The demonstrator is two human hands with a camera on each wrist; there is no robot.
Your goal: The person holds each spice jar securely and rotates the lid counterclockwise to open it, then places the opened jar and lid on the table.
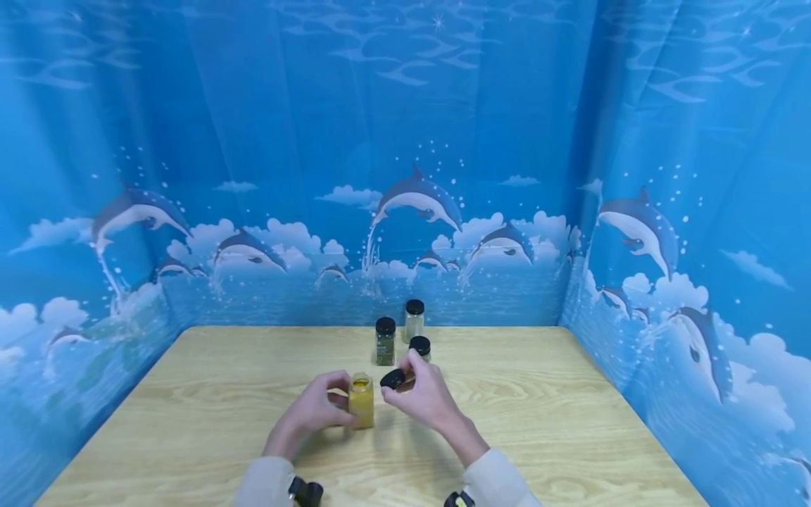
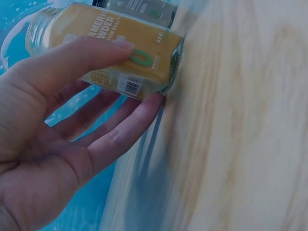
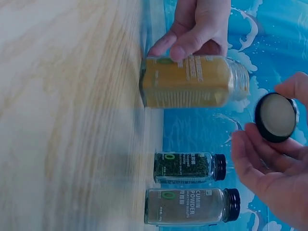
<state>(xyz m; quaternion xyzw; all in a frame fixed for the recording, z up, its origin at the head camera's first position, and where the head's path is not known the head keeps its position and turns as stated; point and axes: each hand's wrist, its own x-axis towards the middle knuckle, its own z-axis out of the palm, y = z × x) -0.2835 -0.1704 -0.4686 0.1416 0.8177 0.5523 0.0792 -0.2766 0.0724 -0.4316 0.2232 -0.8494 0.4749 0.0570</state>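
Observation:
A glass jar of turmeric powder (image 1: 361, 405), lidless at its threaded neck, stands on the table. My left hand (image 1: 319, 407) holds it from the left side, thumb on the label and fingers around the back, as the left wrist view shows. To the right of the jar, my right hand (image 1: 426, 394) pinches a black lid (image 1: 393, 379) between thumb and fingers, apart from the jar's mouth. The pale inside of the lid (image 3: 277, 114) faces the camera in the right wrist view.
Beyond the hands stand three black-capped jars: a jar of green herbs (image 1: 385, 343), a pale jar (image 1: 415, 320) farther back, and one partly hidden jar (image 1: 420, 346) behind my right hand. The right wrist view reads cumin powder on one jar (image 3: 187, 206). A dolphin-print curtain (image 1: 355, 211) encloses the wooden table (image 1: 538, 422).

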